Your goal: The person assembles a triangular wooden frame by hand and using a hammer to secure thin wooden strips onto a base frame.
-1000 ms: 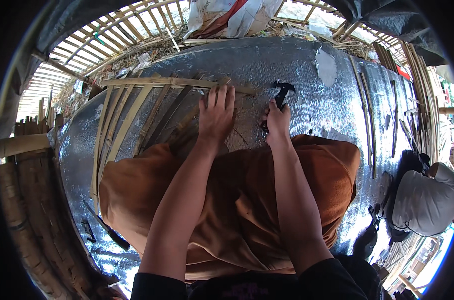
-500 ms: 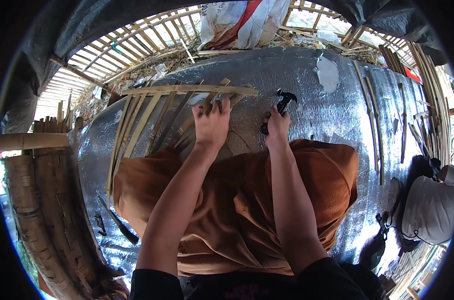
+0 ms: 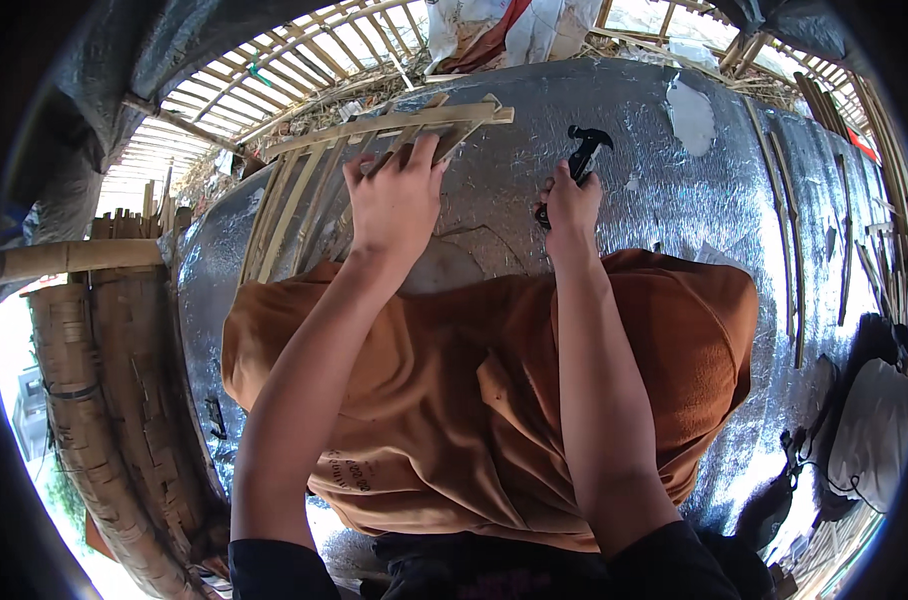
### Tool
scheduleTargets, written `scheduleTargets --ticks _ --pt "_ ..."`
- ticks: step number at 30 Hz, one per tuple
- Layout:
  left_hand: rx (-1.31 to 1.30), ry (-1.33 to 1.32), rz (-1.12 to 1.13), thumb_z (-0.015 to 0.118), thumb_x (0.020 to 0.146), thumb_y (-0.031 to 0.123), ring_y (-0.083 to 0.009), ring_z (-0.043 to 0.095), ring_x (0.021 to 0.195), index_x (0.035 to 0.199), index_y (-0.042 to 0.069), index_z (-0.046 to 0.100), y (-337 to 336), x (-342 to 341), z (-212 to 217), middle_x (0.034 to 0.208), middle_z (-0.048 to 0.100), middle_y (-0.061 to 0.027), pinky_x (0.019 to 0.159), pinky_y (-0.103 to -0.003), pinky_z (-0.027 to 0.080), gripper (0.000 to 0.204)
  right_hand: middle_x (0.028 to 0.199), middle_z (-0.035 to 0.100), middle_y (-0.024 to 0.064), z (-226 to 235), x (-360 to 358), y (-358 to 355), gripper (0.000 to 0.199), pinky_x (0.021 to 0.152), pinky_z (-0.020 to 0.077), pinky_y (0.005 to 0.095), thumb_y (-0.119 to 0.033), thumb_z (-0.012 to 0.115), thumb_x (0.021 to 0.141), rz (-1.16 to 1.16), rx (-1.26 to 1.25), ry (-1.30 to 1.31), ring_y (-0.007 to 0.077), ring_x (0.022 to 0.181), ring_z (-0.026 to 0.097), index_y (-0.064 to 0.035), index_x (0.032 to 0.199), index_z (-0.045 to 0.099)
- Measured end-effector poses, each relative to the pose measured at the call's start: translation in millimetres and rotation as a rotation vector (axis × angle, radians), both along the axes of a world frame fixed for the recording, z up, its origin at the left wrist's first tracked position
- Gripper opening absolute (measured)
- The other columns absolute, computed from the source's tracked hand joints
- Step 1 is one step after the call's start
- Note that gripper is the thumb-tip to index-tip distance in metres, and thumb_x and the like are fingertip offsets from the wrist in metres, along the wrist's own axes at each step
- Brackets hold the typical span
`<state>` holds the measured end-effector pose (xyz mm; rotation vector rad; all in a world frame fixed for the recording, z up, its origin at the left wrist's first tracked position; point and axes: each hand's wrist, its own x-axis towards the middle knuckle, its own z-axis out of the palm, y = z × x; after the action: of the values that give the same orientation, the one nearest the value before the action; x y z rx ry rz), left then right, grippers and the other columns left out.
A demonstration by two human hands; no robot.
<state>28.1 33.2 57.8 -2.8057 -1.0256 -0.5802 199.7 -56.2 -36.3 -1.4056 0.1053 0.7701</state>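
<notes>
A frame of bamboo slats lies on the silver foil mat in front of my legs, its slats running under one long bamboo crosspiece. My left hand is closed at the frame's right part, fingers curled over a bamboo slat just below the crosspiece. The fingertips are partly hidden. To the right, my right hand grips a small black claw hammer by its handle. The hammer's head points away from me, above the mat and apart from the frame.
Brown cloth covers my lap. Loose bamboo strips lie on the foil mat at the right. Thick bamboo poles stand at the left. A white bag sits at the far right, and a slatted bamboo fence runs behind.
The bamboo frame has shifted away from me with my left hand. My right hand has carried the hammer farther forward. The whole view has shifted slightly.
</notes>
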Motion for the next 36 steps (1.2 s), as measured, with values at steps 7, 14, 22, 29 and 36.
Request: scheduleTargets --ticks 7,14,22,29,36 --pt "0.049 -0.032 0.025 0.068 0.096 0.019 -0.0322 0.072 0.087 0.120 0.014 0.065 8.5 -21.4 30.3 0.093 0.077 -0.0127 0.096 -0.047 0.045 0.025 0.074 0.053 0.0020 3.0 -0.9 5.6 0.015 0.049 0.0469 0.0324 -0.018 0.058 0.105 -0.016 -0.056 0.001 0.0132 0.056 0.052 -0.0080 0.098 0.050" --pt "0.011 -0.207 0.057 0.069 0.094 0.011 -0.0386 0.071 0.081 0.111 0.008 0.069 23.9 -59.2 69.5 0.085 0.074 -0.0160 0.082 -0.048 0.051 0.017 0.074 0.052 0.0022 3.2 -5.0 6.6 0.015 0.049 0.0464 0.0333 -0.017 0.058 0.105 0.003 -0.039 0.033 0.0136 0.056 0.052 -0.0076 0.100 0.049" --pt "0.035 -0.275 0.042 0.068 0.094 0.007 -0.0378 0.071 0.074 0.108 0.005 0.069 26.2 -82.8 78.5 0.080 0.072 -0.0173 0.071 -0.047 0.053 0.014 0.075 0.050 0.0026 1.3 -4.9 5.7 0.018 0.048 0.0445 0.0332 -0.018 0.059 0.105 0.005 0.006 0.056 0.0137 0.055 0.051 -0.0078 0.098 0.046" --pt "0.033 -0.265 0.070 0.069 0.094 0.007 -0.0387 0.070 0.076 0.109 0.006 0.070 20.0 -81.2 77.7 0.083 0.073 -0.0162 0.077 -0.047 0.053 0.016 0.073 0.050 0.0017 0.9 -0.9 4.1 0.019 0.048 0.0438 0.0327 -0.019 0.060 0.105 0.000 0.017 0.064 0.0128 0.054 0.050 -0.0085 0.097 0.045" --pt "0.025 -0.277 0.062 0.072 0.092 0.010 -0.0383 0.070 0.082 0.109 0.008 0.071 14.7 -88.0 70.0 0.087 0.074 -0.0153 0.080 -0.046 0.051 0.018 0.073 0.050 0.0014 0.4 -5.7 4.1 0.018 0.047 0.0436 0.0324 -0.019 0.061 0.104 0.016 0.014 0.101 0.0124 0.053 0.049 -0.0102 0.098 0.046"
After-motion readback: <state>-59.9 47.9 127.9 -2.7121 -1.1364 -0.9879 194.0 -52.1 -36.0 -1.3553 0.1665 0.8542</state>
